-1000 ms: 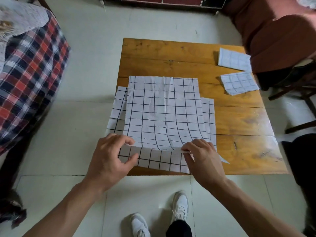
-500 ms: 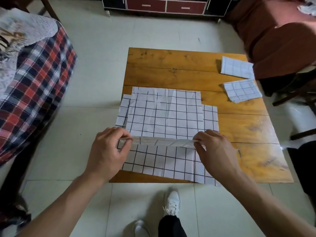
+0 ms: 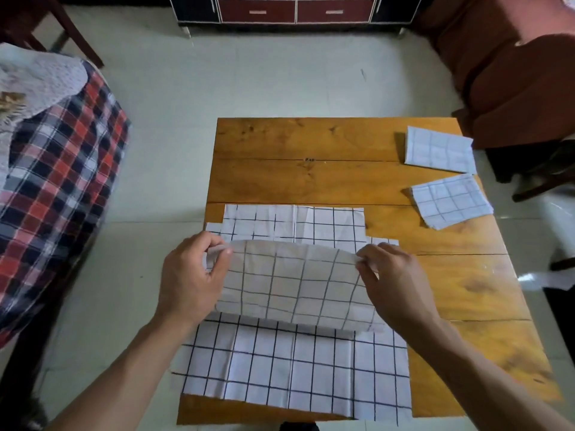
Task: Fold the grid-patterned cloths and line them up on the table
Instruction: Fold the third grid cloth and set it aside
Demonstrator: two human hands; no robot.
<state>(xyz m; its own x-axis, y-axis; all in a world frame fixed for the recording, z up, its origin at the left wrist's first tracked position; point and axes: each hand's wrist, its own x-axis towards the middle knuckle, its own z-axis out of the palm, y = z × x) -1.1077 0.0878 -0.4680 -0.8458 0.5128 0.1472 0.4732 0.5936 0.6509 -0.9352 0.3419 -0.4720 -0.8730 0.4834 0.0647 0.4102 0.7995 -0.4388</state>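
Note:
Two white grid-patterned cloths lie stacked on the wooden table (image 3: 311, 181). The top cloth (image 3: 292, 281) is lifted by its near edge and curls over towards the far side, its pale underside showing. My left hand (image 3: 193, 275) pinches its left corner and my right hand (image 3: 395, 281) pinches its right corner. The lower cloth (image 3: 295, 368) lies flat beneath, reaching past the table's near edge. Two folded grid cloths sit at the far right of the table, one behind (image 3: 438, 149) the other (image 3: 451, 200).
A bed with a red, black and white checked cover (image 3: 56, 194) stands to the left. A dark red armchair (image 3: 513, 73) is at the far right, a cabinet with drawers (image 3: 295, 9) at the back. Pale floor tiles surround the table.
Both hands have lifted the top cloth's near edge and carried it up and away from me, so the cloth now arches over itself. The camera has also tilted forward.

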